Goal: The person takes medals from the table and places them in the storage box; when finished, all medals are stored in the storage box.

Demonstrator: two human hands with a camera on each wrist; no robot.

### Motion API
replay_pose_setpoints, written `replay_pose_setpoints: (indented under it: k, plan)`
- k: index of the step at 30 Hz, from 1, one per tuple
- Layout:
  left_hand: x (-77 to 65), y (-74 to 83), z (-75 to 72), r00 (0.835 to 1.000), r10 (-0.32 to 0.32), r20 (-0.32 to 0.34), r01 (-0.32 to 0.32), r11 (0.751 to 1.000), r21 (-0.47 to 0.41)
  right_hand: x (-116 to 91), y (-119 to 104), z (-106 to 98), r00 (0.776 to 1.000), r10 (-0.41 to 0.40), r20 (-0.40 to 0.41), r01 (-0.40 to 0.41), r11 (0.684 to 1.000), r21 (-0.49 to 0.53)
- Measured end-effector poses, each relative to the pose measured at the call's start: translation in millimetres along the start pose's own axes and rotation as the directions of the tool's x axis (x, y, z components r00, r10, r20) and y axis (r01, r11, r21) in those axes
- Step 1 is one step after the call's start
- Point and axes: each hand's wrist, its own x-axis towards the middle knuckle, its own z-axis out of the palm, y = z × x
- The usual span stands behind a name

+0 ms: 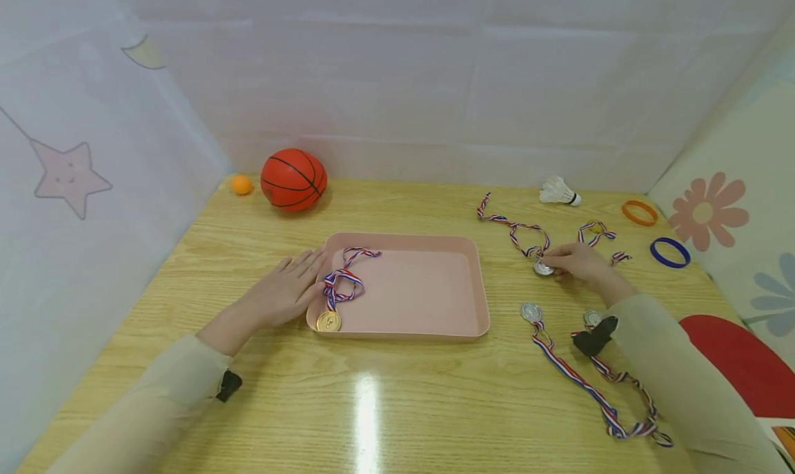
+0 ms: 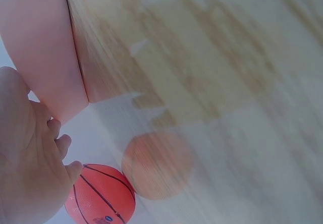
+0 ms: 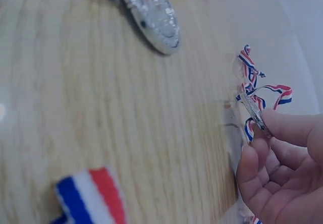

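My right hand (image 1: 579,263) pinches a silver medal (image 1: 543,268) between thumb and fingers, right of the tray. Its striped ribbon (image 1: 528,227) trails away toward the back of the table. The right wrist view shows the medal (image 3: 255,114) edge-on in the fingertips. At the left end of a pink tray (image 1: 410,288), my left hand (image 1: 282,291) rests against the rim with fingers extended. A gold medal (image 1: 328,321) with a knotted ribbon (image 1: 344,284) lies inside the tray's left side. Two more silver medals, one nearer (image 1: 531,312) and one by the right sleeve (image 1: 592,318), lie on the table.
At the back left are a red basketball (image 1: 294,179) and an orange ball (image 1: 241,185). A shuttlecock (image 1: 560,192), an orange ring (image 1: 640,213) and a blue ring (image 1: 670,252) lie back right. A partly hidden ribboned medal (image 1: 596,228) sits behind the right hand.
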Motion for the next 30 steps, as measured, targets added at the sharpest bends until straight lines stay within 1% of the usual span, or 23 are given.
replay_pose_setpoints:
  k: [4,6,10,17,19,24,28,30]
  plan:
    - [0.1,0.3,-0.9,1.0,-0.001,0.005,0.001,1.0,0.0,-1,0,-3,0.999,0.003,0.05,-0.01,0.989,0.145]
    - [0.0,0.5,-1.5,1.0,-0.001,0.008,0.001,1.0,0.0,-2,0,-5,0.997,-0.005,0.071,-0.01,0.979,0.203]
    - [-0.4,0.2,-1.5,1.0,-0.001,0.008,0.001,1.0,-0.007,-4,-3,-6,0.996,-0.024,0.086,-0.002,0.956,0.294]
    - [-0.2,-0.3,-1.0,1.0,-0.004,0.008,0.004,1.0,-0.01,-4,-6,-7,0.997,-0.014,0.081,-0.022,0.9,0.436]
    - [-0.2,-0.3,-1.0,1.0,-0.004,0.011,0.004,1.0,-0.011,-5,-8,-6,0.997,-0.016,0.08,-0.024,0.879,0.476]
    - [0.1,-0.8,-0.6,1.0,-0.002,0.011,0.002,1.0,-0.008,-9,-16,-6,0.996,-0.027,0.085,-0.023,0.843,0.537]
    - [0.0,-0.9,-0.5,1.0,-0.003,0.011,0.004,1.0,-0.009,-11,-20,-5,0.995,-0.077,0.07,0.029,0.85,0.526]
    - [-0.1,-0.7,-0.6,1.0,-0.004,0.012,0.005,1.0,-0.01,-10,-22,-3,0.993,-0.103,0.054,0.059,0.848,0.526]
